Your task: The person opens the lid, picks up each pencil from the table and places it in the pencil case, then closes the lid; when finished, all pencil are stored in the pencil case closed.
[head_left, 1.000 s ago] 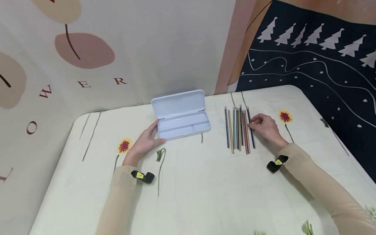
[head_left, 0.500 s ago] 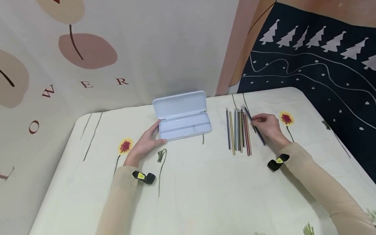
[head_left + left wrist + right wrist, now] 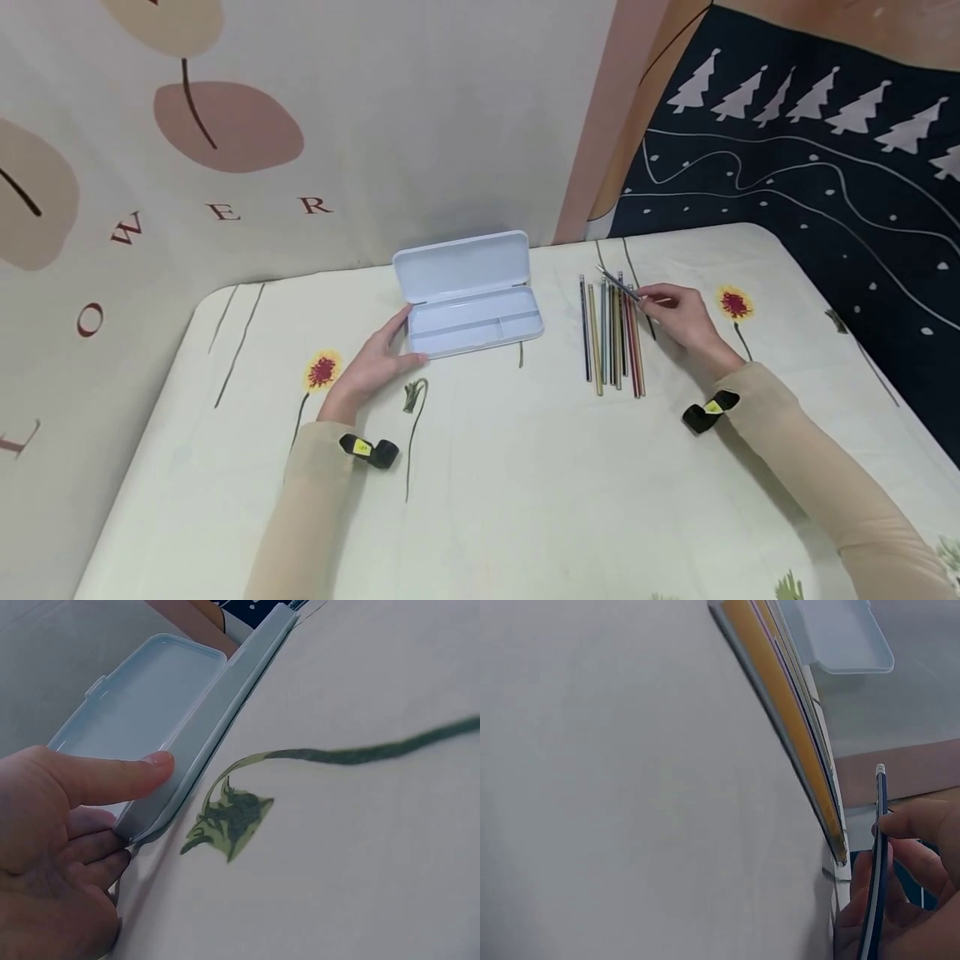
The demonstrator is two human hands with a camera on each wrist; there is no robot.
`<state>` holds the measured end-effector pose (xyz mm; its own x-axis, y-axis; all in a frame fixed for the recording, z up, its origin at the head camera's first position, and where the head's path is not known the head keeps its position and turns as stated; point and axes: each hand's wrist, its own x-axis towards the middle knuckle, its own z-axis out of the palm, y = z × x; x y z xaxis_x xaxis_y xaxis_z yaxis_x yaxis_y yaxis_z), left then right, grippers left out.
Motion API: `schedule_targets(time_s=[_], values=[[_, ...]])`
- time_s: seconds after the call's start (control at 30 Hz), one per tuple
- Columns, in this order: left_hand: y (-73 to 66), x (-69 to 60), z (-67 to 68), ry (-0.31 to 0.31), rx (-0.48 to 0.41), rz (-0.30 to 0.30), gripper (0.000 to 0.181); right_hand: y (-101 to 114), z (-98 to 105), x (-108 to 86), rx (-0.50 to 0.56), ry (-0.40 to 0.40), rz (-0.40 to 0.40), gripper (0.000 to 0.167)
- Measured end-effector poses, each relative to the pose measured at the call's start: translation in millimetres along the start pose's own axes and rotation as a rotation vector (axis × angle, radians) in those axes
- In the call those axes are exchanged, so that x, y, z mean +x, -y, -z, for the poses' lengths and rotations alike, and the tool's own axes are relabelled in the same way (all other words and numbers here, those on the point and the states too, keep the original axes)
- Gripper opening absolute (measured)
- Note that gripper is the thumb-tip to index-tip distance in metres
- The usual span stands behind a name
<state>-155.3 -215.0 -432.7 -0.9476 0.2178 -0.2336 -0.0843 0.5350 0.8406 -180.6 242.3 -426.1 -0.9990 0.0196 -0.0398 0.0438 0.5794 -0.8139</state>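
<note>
A dark blue pencil with a pale stripe (image 3: 875,900) is pinched between thumb and fingers of the right hand (image 3: 680,318), just beside the loose row of pencils (image 3: 617,350) on the patterned tablecloth (image 3: 517,467). Its pale-tipped end is pointed away from the hand, and in the head view it is seen slanting across the far ends of the row. Whether any of those pencils is touched by it cannot be told for certain, the overlap being too fine to read.

The pale blue pencil case (image 3: 480,310) is set to the left of the row, apart from it, and its left end is held by the left hand (image 3: 375,362), with the thumb laid along the front wall.

As far as can be judged, the handling is at an early stage. The lid (image 3: 463,268) is already raised, and one pencil has been picked up. No pencil is seen in the case's compartments (one long one at the back, two unequal ones in front), and the others are left lying side by side, mostly lengthwise, in blues, golds and reds.
</note>
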Motion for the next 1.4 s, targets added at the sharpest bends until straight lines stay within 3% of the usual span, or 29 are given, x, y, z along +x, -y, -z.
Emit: schedule_targets(time_s=[0.43,0.73,1.4], values=[[-1.0,-1.7,0.2,-0.001,0.005,-0.011,0.089,16,-7,13.1,0.060,0.073,0.058,0.030],[-1.6,-3.1,1.3,0.006,-0.002,0.002,0.088,26,-18,18.1,0.087,0.157,0.146,0.026],[-2.3,-4.6,-3.3,-0.020,-0.025,-0.023,0.087,48,-50,23.2,0.024,0.280,0.238,0.023]])
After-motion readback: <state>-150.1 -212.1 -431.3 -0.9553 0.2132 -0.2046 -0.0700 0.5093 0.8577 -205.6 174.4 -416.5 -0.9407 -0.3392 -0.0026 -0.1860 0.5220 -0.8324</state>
